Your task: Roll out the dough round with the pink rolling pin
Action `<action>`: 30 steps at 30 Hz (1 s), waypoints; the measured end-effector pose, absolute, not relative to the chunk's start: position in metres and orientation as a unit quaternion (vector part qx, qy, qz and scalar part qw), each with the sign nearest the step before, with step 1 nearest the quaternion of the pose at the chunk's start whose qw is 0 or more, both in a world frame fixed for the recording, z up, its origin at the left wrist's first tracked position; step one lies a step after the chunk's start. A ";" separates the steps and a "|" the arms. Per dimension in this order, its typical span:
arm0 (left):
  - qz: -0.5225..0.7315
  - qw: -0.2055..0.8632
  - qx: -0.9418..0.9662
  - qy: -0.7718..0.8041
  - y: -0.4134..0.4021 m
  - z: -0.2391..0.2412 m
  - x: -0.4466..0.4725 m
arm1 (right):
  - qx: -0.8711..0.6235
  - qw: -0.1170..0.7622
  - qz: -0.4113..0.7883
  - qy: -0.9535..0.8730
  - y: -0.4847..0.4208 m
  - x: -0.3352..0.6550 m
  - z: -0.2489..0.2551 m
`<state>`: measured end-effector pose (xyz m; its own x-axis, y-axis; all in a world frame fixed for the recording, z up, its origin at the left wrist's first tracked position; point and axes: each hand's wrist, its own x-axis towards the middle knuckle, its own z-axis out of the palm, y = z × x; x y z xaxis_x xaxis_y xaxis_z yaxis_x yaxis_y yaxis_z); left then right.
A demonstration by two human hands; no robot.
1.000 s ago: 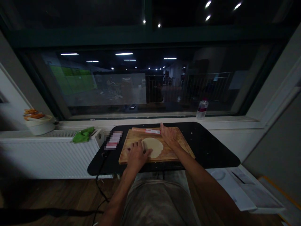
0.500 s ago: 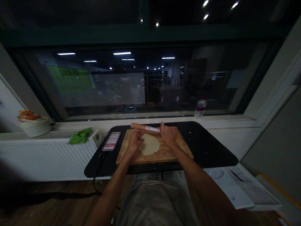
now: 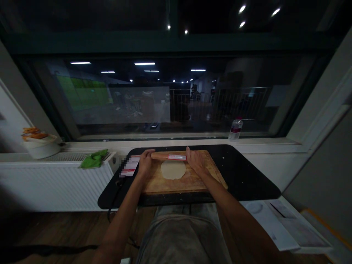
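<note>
A flat round of pale dough (image 3: 173, 169) lies on a wooden board (image 3: 192, 179) on the black table (image 3: 242, 176). Just beyond the dough rests a wooden rolling pin (image 3: 169, 156) with a white and red label. My left hand (image 3: 145, 162) lies over the pin's left end, fingers curled onto it. On the pin's right end sits my right hand (image 3: 194, 160), palm down with the fingers stretched forward.
A small packet (image 3: 129, 167) lies on the table left of the board. A green cloth (image 3: 93, 158) sits on the white radiator, a white bowl (image 3: 41, 146) on the sill at left. A plastic bottle (image 3: 235, 129) stands by the dark window. Papers (image 3: 283, 227) lie low right.
My left hand left the dough's near edge and moved up to the rolling pin's left end. My right hand stayed at the pin's right end.
</note>
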<state>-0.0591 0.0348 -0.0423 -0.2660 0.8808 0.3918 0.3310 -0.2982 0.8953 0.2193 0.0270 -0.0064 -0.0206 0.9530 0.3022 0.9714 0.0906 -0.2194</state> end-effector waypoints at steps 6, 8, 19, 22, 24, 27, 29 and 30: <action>0.561 0.241 0.575 0.544 0.032 -0.038 -0.052 | -0.698 0.170 -0.031 -0.695 0.023 0.213 -0.001; 0.525 0.223 0.610 0.550 0.032 -0.039 -0.047 | -0.689 0.166 -0.038 -0.705 0.023 0.210 -0.004; 0.300 0.029 0.752 0.586 0.040 -0.015 -0.030 | -0.630 0.164 -0.039 -0.758 0.028 0.210 -0.013; 0.242 0.042 0.725 0.644 0.046 -0.005 -0.023 | -0.602 0.164 -0.034 -0.781 0.035 0.214 -0.011; 0.209 0.033 0.706 0.675 0.050 -0.004 -0.020 | -0.584 0.144 -0.027 -0.799 0.042 0.218 -0.007; 0.178 0.036 0.702 0.688 0.054 -0.006 -0.021 | -0.582 0.096 -0.014 -0.807 0.053 0.225 0.003; 0.164 0.047 0.707 0.686 0.055 -0.008 -0.022 | -0.589 0.079 -0.019 -0.804 0.058 0.229 0.008; 0.159 0.050 0.712 0.683 0.055 -0.009 -0.022 | -0.588 0.073 -0.023 -0.805 0.059 0.231 0.009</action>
<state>-0.0215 0.0553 -0.0089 0.0178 0.9874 0.1575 0.9554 -0.0633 0.2885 0.2305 0.0590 0.0089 -0.2983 0.9434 0.1450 0.9501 0.3080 -0.0496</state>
